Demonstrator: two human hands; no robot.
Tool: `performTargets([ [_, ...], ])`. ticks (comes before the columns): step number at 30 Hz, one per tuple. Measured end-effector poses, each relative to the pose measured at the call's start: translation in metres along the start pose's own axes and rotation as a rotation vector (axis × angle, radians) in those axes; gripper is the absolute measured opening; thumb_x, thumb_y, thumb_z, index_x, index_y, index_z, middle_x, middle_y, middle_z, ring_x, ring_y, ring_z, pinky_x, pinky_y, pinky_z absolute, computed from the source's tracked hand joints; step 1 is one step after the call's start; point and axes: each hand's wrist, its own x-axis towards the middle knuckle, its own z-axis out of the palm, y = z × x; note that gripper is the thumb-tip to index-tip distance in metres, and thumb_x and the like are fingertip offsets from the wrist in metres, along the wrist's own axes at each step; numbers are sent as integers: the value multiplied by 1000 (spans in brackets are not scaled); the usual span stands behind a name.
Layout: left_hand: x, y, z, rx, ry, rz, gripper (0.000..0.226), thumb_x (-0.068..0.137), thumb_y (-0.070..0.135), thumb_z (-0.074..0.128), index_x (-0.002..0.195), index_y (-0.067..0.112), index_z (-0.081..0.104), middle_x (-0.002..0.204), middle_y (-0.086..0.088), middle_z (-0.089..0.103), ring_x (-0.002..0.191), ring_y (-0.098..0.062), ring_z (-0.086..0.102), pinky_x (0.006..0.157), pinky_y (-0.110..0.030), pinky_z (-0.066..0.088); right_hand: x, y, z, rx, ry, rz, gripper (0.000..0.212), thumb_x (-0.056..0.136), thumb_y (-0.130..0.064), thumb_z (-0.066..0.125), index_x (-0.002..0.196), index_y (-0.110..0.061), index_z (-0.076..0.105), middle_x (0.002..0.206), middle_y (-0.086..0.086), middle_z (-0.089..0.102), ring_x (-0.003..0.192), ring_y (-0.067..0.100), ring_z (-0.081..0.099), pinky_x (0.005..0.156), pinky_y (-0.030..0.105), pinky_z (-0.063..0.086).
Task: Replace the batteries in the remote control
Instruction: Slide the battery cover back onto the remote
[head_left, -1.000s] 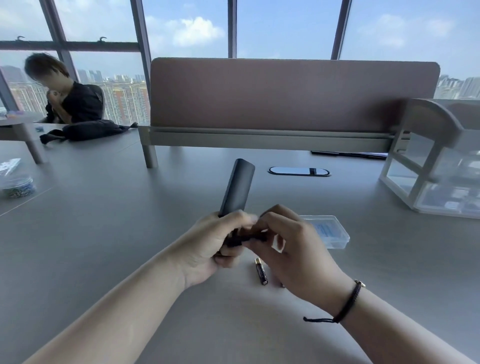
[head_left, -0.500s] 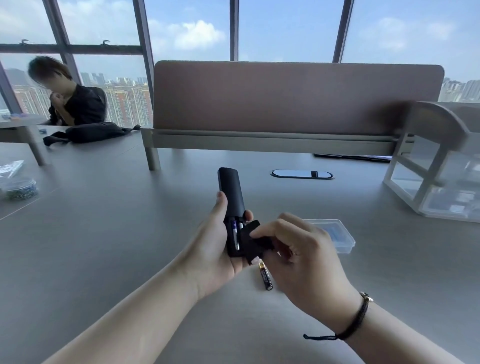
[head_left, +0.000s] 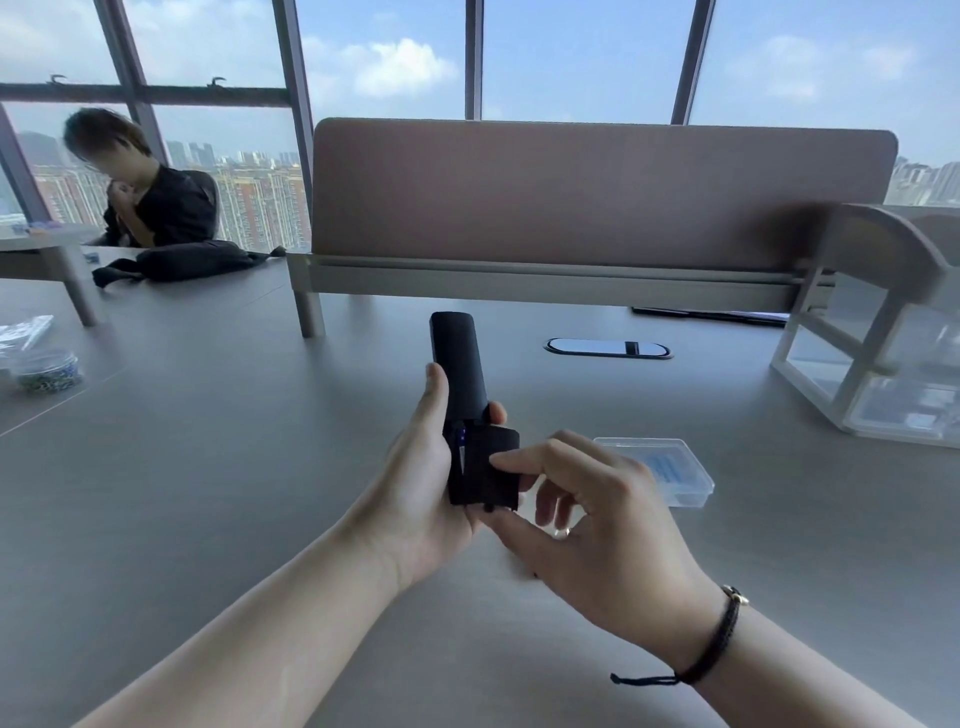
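Observation:
My left hand grips a long black remote control back side up, its far end pointing away from me. The battery compartment at its near end shows a battery with a blue mark in the slot. My right hand pinches the black battery cover between thumb and forefinger and holds it over the open compartment, a little askew to the right. A clear plastic battery case with blue contents lies on the desk just right of my hands.
The grey desk ends at a brown divider panel. A cable grommet lies beyond the remote, a clear organiser at right. A tub of small items sits far left. A person sits at the back left.
The cover came off the remote's end, showing the batteries, and now my right hand has brought it back over the compartment. The loose battery on the desk is hidden behind my hand.

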Motion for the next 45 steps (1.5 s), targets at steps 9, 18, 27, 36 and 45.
performTargets([
  [9,-1,1,-1,98,-3,72,39,84,50,69,94,15,55,76,-2,52,64,-19,56,62,-31,51,0,3,0,6,-20,-17,22,76,-27,73,98,-28,72,79,-12,62,60,11,59,51,35,51],
  [18,-4,-1,6,151,-80,111,11,83,6,65,76,11,57,61,-3,56,53,-14,55,47,-24,41,3,2,-5,-32,104,-13,17,81,-24,67,97,-24,73,90,-11,54,63,12,56,51,36,51],
  [27,1,-3,5,189,24,26,26,91,34,63,81,12,55,64,-7,53,50,-19,45,47,-28,35,10,7,-4,465,239,323,22,83,-16,63,73,-12,43,72,8,67,79,27,71,62,34,51],
  [36,-2,-5,4,210,33,54,56,87,69,44,90,15,59,75,-7,64,67,-25,59,73,-43,38,3,4,4,262,96,425,25,85,-7,67,72,-18,47,53,3,55,35,8,33,38,19,28],
  [45,-2,-10,0,221,-139,40,54,88,66,39,98,16,55,88,-10,56,73,-26,51,52,-33,39,6,4,-4,-141,317,206,18,77,-15,82,86,-16,67,70,-24,63,48,-3,50,54,1,36],
])
